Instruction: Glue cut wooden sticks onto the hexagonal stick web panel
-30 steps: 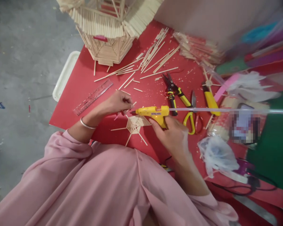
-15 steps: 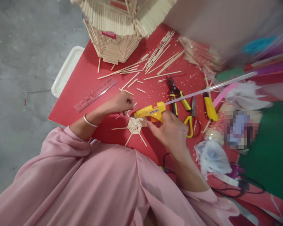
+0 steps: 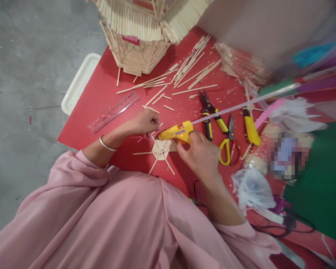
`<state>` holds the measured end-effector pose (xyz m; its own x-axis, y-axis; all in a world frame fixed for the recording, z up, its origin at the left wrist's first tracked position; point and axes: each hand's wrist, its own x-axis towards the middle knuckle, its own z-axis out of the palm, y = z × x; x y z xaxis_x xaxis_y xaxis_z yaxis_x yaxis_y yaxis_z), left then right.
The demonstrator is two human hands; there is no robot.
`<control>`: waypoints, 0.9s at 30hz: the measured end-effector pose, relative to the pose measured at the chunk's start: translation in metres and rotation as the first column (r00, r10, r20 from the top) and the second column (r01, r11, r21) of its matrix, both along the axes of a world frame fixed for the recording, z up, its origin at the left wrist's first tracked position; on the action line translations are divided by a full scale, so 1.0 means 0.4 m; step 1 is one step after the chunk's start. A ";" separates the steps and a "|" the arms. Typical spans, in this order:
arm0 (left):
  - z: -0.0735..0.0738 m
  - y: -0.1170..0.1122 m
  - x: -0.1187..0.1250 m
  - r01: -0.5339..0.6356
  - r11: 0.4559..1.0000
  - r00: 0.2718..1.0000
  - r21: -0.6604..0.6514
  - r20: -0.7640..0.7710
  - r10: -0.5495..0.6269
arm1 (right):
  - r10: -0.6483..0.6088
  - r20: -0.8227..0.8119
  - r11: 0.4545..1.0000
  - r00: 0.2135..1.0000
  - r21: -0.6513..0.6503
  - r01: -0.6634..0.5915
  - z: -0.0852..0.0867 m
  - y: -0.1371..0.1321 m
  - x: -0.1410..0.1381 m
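My right hand (image 3: 203, 155) is wrapped round the handle of a yellow glue gun (image 3: 173, 131), with a long clear glue stick (image 3: 240, 108) out of its back. The nozzle points left, over the upper edge of a web-shaped piece of wooden sticks (image 3: 160, 150) lying flat on the red table. Several sticks reach out from this piece like spokes. Just above its upper left, my left hand (image 3: 145, 121) is closed, fingers curled inward; whatever they may pinch is hidden.
A house model of sticks (image 3: 140, 56) stands at the back, loose sticks (image 3: 190, 63) beside it. A clear ruler (image 3: 114, 112) lies left; pliers (image 3: 210, 112), scissors (image 3: 226, 145) and a yellow-handled cutter (image 3: 250, 127) lie right. Plastic bags (image 3: 252, 188) and cables (image 3: 285, 224) are farther right.
The glue gun and my right hand have shifted slightly left, and the glue stick's far end sits a little lower. My left hand stays in nearly the same place.
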<state>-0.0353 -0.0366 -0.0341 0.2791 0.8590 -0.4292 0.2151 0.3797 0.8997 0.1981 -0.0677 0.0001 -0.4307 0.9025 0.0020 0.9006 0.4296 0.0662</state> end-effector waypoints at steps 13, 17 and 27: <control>0.001 -0.002 0.001 -0.013 1.000 1.000 0.017 0.016 0.012 | -0.011 0.011 0.999 1.000 -0.033 0.011 0.005 0.002 -0.005; 0.001 -0.001 0.000 -0.013 1.000 1.000 0.024 0.026 0.012 | -0.007 -0.002 0.999 1.000 -0.033 0.007 0.004 0.002 -0.005; -0.008 -0.001 -0.003 0.014 1.000 1.000 0.005 0.000 -0.014 | -0.006 0.016 1.000 1.000 0.004 0.005 -0.001 0.000 -0.001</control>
<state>-0.0366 -0.0369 -0.0374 0.2916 0.8572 -0.4245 0.2205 0.3716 0.9018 0.1978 -0.0677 -0.0004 -0.4257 0.9049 -0.0014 0.9018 0.4244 0.0822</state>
